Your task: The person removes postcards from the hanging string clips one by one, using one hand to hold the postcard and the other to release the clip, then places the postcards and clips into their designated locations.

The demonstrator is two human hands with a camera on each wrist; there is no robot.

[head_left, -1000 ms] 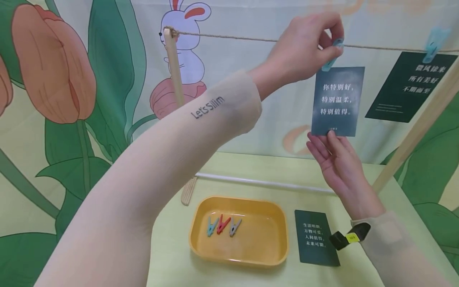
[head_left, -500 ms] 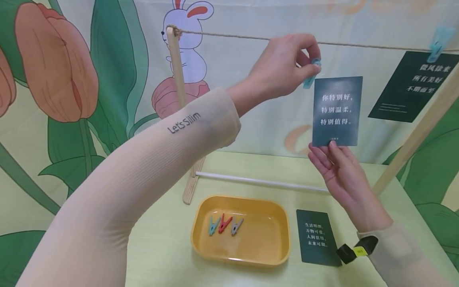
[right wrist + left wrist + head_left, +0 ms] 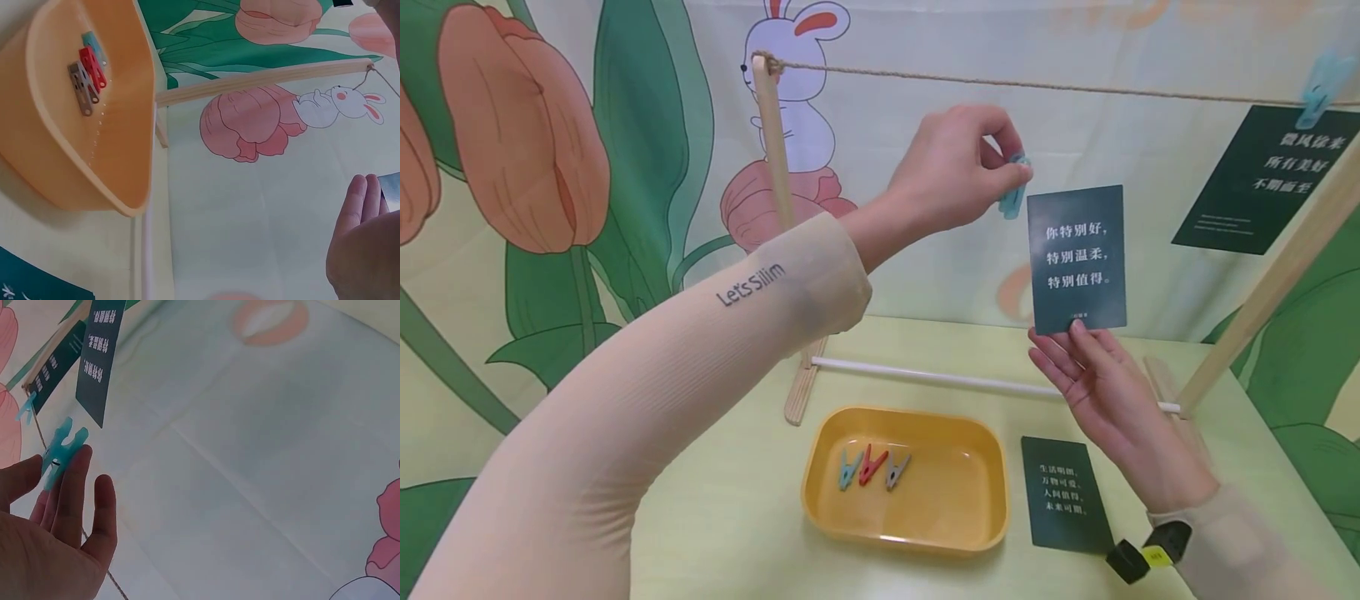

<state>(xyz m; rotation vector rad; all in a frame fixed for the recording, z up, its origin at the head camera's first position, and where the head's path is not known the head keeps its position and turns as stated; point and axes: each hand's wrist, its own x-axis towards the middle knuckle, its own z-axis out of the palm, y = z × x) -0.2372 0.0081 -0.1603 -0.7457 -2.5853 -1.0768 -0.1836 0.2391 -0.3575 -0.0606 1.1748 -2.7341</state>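
Partly thumb-covered, the held card (image 3: 1077, 259)

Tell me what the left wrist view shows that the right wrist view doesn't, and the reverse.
Only the left wrist view: the light-blue clothespin pinched by the left hand, and the hanging card with its clip.
Only the right wrist view: the yellow tray holding three clothespins, the table card and the right hand.
Both: the held card, just a corner in the right wrist view, and the rope.
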